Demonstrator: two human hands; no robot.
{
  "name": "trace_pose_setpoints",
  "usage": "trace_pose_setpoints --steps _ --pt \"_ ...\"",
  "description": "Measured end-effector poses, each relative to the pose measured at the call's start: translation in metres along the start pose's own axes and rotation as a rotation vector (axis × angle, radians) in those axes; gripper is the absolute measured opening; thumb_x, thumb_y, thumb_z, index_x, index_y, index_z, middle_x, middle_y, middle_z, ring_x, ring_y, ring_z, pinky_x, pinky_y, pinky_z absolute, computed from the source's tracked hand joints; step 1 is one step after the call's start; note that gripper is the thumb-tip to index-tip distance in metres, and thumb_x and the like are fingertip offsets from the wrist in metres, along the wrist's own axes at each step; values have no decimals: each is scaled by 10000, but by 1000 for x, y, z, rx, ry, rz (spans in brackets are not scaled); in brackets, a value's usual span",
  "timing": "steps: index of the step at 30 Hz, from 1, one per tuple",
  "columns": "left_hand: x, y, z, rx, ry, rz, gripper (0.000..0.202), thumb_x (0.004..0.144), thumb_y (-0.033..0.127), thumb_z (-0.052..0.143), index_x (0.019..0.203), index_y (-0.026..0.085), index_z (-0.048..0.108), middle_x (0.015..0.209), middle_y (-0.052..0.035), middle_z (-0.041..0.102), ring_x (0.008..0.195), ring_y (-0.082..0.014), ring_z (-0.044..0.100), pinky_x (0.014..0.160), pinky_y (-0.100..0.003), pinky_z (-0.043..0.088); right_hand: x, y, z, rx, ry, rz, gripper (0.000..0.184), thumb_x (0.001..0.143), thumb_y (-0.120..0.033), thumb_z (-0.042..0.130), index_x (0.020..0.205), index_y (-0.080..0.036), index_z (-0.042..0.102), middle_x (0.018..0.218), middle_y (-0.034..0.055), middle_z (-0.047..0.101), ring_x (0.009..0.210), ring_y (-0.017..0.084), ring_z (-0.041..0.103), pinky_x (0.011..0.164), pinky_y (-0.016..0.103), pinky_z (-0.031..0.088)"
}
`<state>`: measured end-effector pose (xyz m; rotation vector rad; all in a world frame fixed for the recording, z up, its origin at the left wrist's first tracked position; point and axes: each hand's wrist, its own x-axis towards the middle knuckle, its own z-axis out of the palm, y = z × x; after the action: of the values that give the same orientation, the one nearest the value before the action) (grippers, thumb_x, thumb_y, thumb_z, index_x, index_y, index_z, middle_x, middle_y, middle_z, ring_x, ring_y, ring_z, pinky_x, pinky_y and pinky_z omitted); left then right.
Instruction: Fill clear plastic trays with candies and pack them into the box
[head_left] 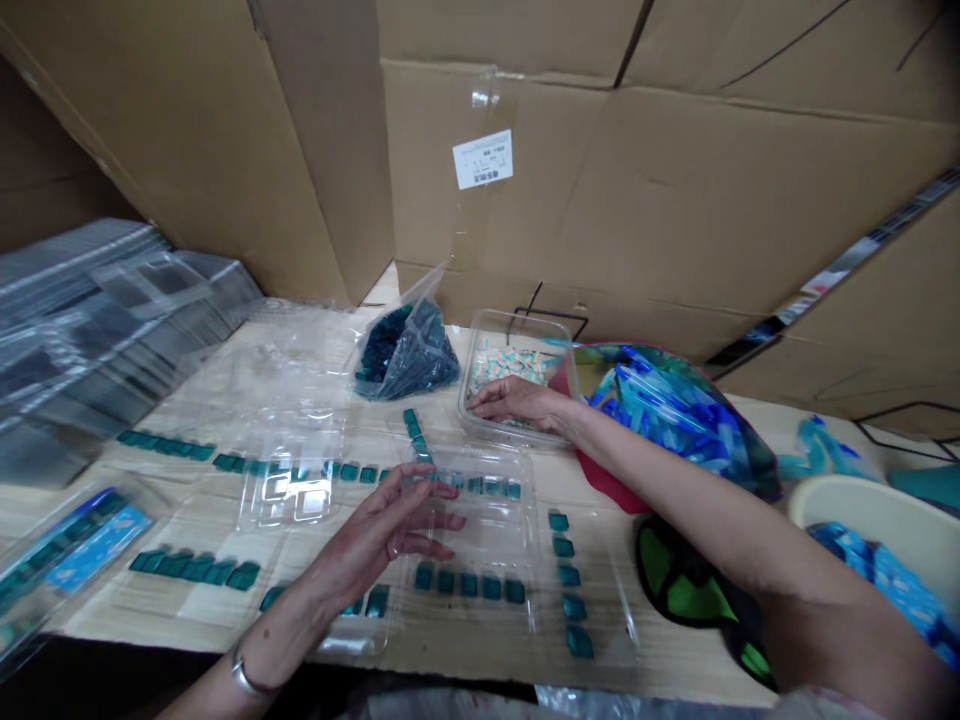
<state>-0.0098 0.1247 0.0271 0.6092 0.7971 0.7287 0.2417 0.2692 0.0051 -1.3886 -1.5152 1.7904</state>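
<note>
At the far left, clear plastic trays [127,330] are nested closely in a stack, probably so that little of the tabletop [480,655] is taken up. In front of them, a filled pack [82,565] is laid near the edge. Teal pieces [195,568] are set out in short rows, presumably so that each can be told apart. Behind the rows, a bag of dark teal pieces [409,350] is stood upright, perhaps to keep its contents from spilling. The left hand [401,520] is held over a clear tray [480,525] with its fingers spread; whether the tray is touched cannot be told. Further right, the right hand [514,402] is lowered into an open plastic box [469,355] of small pale pieces [517,362], its fingertips bent close together; whether anything is pinched cannot be seen. Beyond that forearm, a bag of blue pieces [667,410] and a cream tub [814,492] are kept, seemingly within easy reach.
</note>
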Motion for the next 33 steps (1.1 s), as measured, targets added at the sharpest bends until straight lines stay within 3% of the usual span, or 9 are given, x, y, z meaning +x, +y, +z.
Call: trace_pose_setpoints --steps 4,11,19,23,28,33 --pt "3 0 0 -18 16 12 317 831 332 612 1100 197 514 1158 -156 616 947 -311 662 708 -422 554 -1 -4 1 19 -13 -23 294 551 -268 824 810 -172 725 731 -7 699 638 88 602 620 203 466" --pt "7 6 5 -41 30 53 332 863 383 559 1130 197 493 1199 -152 597 967 -315 656 732 -427 545 -15 -23 -11 218 103 -90 317 519 -254 849 762 -149 676 695 -1 685 641 95 629 656 215 507" --pt "10 0 11 -65 -23 72 324 842 353 596 1104 184 509 1152 -147 616 956 -304 663 721 -416 559 -18 -12 6 -105 46 -90 277 564 -256 809 805 -157 715 691 -17 689 600 78 580 590 194 452" --pt "10 -2 9 -61 -20 79 318 839 342 602 1094 180 503 1148 -145 616 929 -297 673 713 -415 564 -14 -9 8 -28 98 -69 298 538 -258 822 792 -162 700 674 -14 689 574 85 587 551 194 455" --pt "14 1 8 -74 -2 98 312 849 354 584 1090 172 504 1146 -157 616 924 -294 674 706 -402 562 -25 -29 5 199 195 -114 348 490 -261 853 756 -144 661 696 14 692 639 112 640 645 224 509" --pt "15 3 13 -113 -46 91 329 875 393 531 1105 158 511 1140 -173 620 930 -298 669 719 -406 552 -56 -57 25 128 196 -198 328 542 -292 835 788 -157 667 750 19 697 665 114 638 673 246 515"
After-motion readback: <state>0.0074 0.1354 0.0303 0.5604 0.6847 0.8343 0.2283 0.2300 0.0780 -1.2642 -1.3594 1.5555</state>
